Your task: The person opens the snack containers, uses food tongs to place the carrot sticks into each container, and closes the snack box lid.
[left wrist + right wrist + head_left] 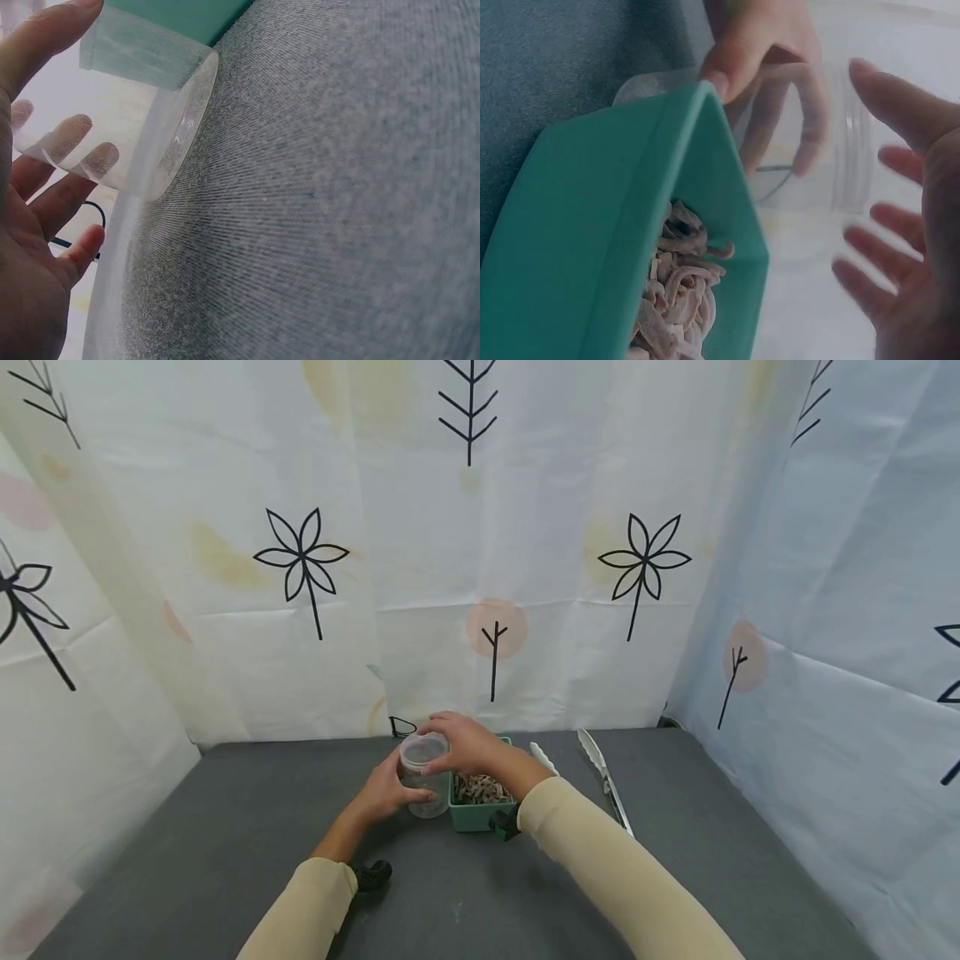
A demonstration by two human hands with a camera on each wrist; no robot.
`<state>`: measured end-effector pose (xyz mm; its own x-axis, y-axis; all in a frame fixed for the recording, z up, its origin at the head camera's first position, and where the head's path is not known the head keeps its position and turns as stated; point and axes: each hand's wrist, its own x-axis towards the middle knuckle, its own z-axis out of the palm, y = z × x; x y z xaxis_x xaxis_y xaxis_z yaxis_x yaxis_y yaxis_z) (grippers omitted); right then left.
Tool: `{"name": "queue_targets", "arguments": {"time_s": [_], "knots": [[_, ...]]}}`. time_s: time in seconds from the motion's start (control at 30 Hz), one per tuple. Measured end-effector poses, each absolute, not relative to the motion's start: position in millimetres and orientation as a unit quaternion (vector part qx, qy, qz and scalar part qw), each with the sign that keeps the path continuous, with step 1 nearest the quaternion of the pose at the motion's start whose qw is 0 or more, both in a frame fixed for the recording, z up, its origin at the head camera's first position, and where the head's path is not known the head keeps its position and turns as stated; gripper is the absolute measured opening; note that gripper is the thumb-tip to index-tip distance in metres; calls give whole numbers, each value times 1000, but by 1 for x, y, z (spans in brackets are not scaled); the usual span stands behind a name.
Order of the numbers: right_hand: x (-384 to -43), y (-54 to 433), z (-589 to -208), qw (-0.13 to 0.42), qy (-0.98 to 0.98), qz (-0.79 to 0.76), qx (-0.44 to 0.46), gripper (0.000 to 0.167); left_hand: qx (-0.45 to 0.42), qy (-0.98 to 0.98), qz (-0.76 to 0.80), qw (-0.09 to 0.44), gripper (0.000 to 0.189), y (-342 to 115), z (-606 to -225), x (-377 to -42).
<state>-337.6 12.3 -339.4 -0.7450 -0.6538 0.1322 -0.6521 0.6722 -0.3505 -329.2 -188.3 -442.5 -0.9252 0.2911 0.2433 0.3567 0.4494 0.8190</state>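
A clear plastic jar [429, 800] stands upright on the dark table, its round clear lid [424, 747] on top. My left hand [381, 792] grips the jar's side, thumb across the front and fingers behind, seen through the plastic in both wrist views. Over the lid is my right hand [471, 745], thumb on the near side and fingers on the far side. In the right wrist view its fingers [877, 255] are spread around the lid's edge; firm contact cannot be made out. Beside the jar sits a green rectangular container [592, 210] with pale, curled strips [679, 292] inside.
Metal tongs [611, 789] with pale scalloped tips lie right of the green container, partly hidden by the right forearm. The grey table [465, 902] meets a printed white cloth backdrop [555, 677] at the back and sides.
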Motion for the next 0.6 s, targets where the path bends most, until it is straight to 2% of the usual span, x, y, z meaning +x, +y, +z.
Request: {"name": "queue_targets", "arguments": {"time_s": [0.27,0.4,0.6], "knots": [[-335,-4,-350,-74,946,-81,-305,81,-176,-855,-488,19,98,-188,-443,-329],[-334,-10,-351,-76,954,-60,-285,83,-170,-857,-486,19,98,-188,-443,-329],[-331,-10,-349,-54,952,-105,-282,78,-182,-851,-492,21,96,-189,-442,-328]]}}
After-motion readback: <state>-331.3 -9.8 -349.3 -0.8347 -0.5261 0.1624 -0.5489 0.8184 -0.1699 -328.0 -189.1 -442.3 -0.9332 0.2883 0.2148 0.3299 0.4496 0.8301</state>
